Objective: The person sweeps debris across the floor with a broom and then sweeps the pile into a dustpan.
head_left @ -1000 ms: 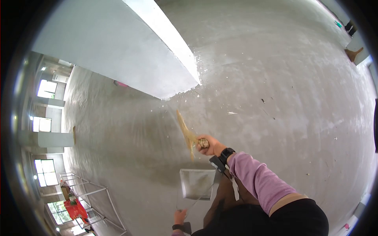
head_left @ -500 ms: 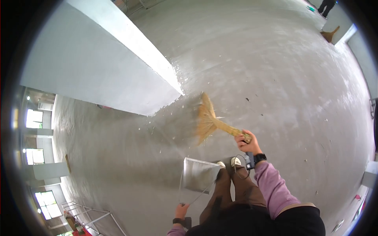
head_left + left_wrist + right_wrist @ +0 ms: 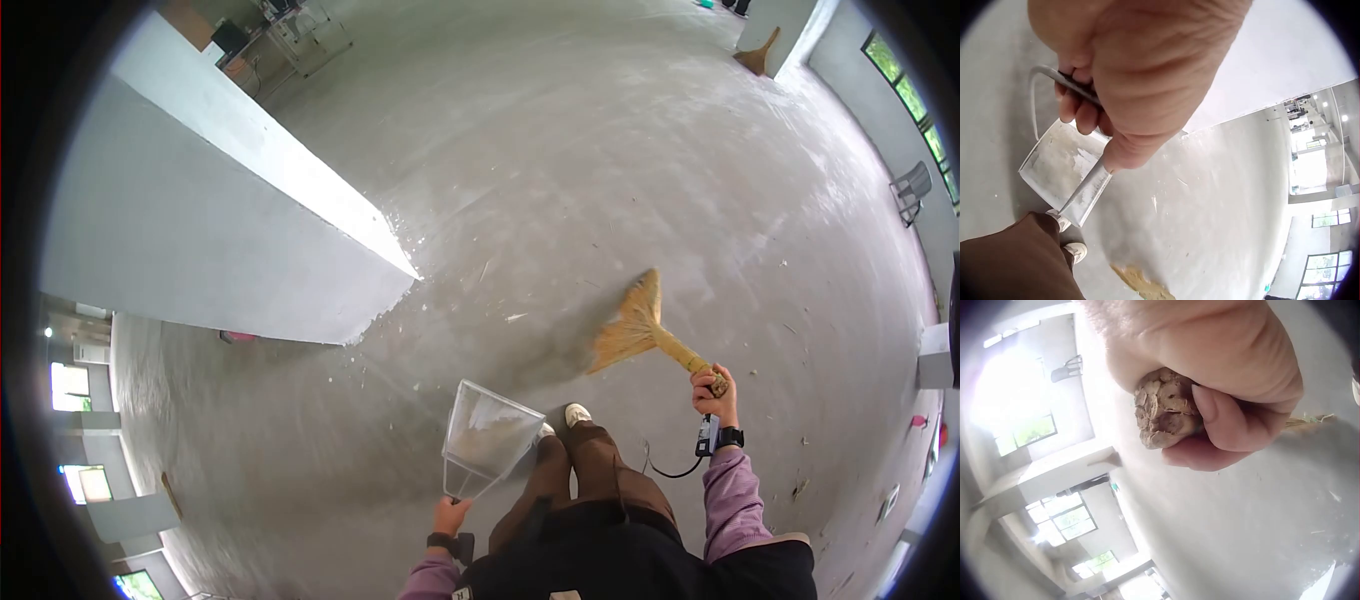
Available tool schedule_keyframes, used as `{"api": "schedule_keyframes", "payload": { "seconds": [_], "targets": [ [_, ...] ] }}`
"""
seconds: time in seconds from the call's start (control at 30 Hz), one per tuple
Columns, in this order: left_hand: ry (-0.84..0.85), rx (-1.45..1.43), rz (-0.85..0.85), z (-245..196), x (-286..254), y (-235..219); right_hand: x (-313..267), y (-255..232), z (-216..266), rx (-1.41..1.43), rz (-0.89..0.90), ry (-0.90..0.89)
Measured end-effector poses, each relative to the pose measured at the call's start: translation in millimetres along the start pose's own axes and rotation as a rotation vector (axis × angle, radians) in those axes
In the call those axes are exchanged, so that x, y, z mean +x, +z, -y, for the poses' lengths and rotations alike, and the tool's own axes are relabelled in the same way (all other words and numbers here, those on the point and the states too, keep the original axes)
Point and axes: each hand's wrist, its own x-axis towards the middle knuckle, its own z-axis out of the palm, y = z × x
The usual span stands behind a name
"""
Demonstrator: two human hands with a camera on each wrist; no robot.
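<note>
My left hand (image 3: 451, 514) grips the wire handle of a metal dustpan (image 3: 512, 440), which is low beside my feet. In the left wrist view, fingers curl round the handle bar, and pale dust and white flakes lie in the pan (image 3: 1047, 165). My right hand (image 3: 716, 395) holds a straw broom (image 3: 635, 325) near the end of its short, thick handle. Its fanned bristles spread over the floor, right of the dustpan and ahead of my feet. The rough handle butt (image 3: 1163, 409) pokes out of the fist in the right wrist view.
A white pillar (image 3: 240, 220) stands at left, with white flakes scattered along its base. Small debris (image 3: 516, 317) lies on the concrete floor (image 3: 520, 230). Another broom (image 3: 758, 55) leans by a far pillar. A chair (image 3: 911, 190) stands by the right wall.
The broom has swung to the right, away from the pillar, with its bristles fanned out. The head view has turned rightward. Both hands keep their holds, and the dustpan is tilted differently.
</note>
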Motion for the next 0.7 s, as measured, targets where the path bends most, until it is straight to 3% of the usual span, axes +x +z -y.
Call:
{"api": "schedule_keyframes", "payload": {
  "seconds": [0.13, 0.3, 0.5, 0.63, 0.7],
  "targets": [
    [0.015, 0.032, -0.019, -8.9, 4.3, -4.3, -5.8, 12.6, -13.4, -0.173, -0.038, -0.081],
    [-0.009, 0.037, -0.003, -3.8, 6.5, -6.3, 2.6, 24.8, -99.1, -0.554, -0.232, -0.128],
    [-0.033, -0.003, 0.020, 12.3, 20.3, -1.2, 25.1, 49.3, -150.0, -0.484, 0.017, 0.200],
    [-0.046, 0.061, 0.051, 13.9, 23.8, -0.6, 96.9, 69.8, -188.6, -0.451, 0.012, 0.373],
    [-0.037, -0.015, 0.039, 15.9, 22.2, 0.4, 143.9, 78.6, -207.3, -0.476, 0.121, 0.476]
  ]
}}
